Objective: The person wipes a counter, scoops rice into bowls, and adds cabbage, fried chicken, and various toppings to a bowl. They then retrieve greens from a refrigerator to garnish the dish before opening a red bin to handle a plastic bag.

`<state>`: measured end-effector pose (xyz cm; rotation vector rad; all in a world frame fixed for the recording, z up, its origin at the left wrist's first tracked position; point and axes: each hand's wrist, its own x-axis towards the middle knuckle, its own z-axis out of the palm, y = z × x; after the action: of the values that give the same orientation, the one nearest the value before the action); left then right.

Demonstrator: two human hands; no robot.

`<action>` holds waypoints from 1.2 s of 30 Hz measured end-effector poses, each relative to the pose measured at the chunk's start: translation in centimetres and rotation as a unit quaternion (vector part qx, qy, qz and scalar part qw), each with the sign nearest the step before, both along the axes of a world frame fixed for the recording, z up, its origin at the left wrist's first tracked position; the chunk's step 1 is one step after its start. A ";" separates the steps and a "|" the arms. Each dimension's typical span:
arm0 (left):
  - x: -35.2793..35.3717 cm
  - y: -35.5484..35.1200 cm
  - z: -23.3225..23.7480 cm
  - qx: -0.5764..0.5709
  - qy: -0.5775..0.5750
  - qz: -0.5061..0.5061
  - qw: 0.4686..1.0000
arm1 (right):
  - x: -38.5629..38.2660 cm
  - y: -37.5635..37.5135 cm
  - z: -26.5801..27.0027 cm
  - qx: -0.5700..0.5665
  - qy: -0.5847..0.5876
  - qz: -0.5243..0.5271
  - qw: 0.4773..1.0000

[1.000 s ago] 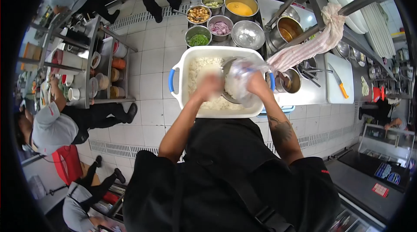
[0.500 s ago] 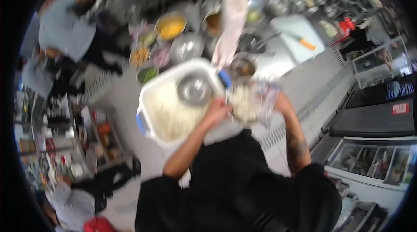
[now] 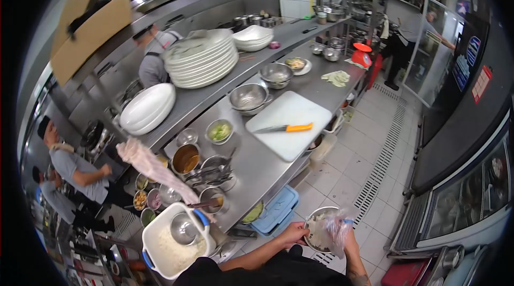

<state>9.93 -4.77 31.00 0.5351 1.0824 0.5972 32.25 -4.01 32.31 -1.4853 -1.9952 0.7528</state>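
A round bowl with pale food in it is held low in front of me, over the floor. My left hand is closed on its near left rim. On the other side, my right hand is closed around a crumpled clear plastic bag that lies partly over the bowl. Some of the right fingers are hidden by the bag. To my left stands a white tub with blue handles. White grains, which look like rice, fill part of it, and a metal bowl rests inside.
On the steel counter are a white cutting board, an orange-handled knife, metal bowls and a pot of brown sauce. White plates are stacked on the shelf. A blue bin stands below. Several people are farther off.
My view has swung to the right and upward. The bowl and bag, in both hands, are now away from the tub, over the floor to its right.
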 end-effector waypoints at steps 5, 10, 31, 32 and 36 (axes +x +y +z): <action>6.8 6.6 0.0 0.019 0.037 -0.077 0.996 | 6.2 4.6 2.9 -0.032 0.230 -0.014 0.972; 12.8 15.9 -0.7 0.034 0.023 -0.071 0.997 | 12.0 14.5 1.7 -0.024 0.293 -0.164 0.942; 30.8 91.5 11.0 0.307 0.090 0.160 0.934 | 39.3 66.4 3.4 -0.073 0.804 -0.124 0.577; 31.6 97.3 10.3 0.330 0.080 0.166 0.926 | 40.4 68.7 2.9 -0.124 0.811 -0.138 0.555; 35.4 114.1 11.0 0.272 0.103 0.238 0.927 | 45.4 78.9 1.8 -0.191 0.818 -0.133 0.526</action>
<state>45.37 109.35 42.05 0.8358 1.2576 1.3155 77.64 74.91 34.12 -0.4739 -0.0981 1.5797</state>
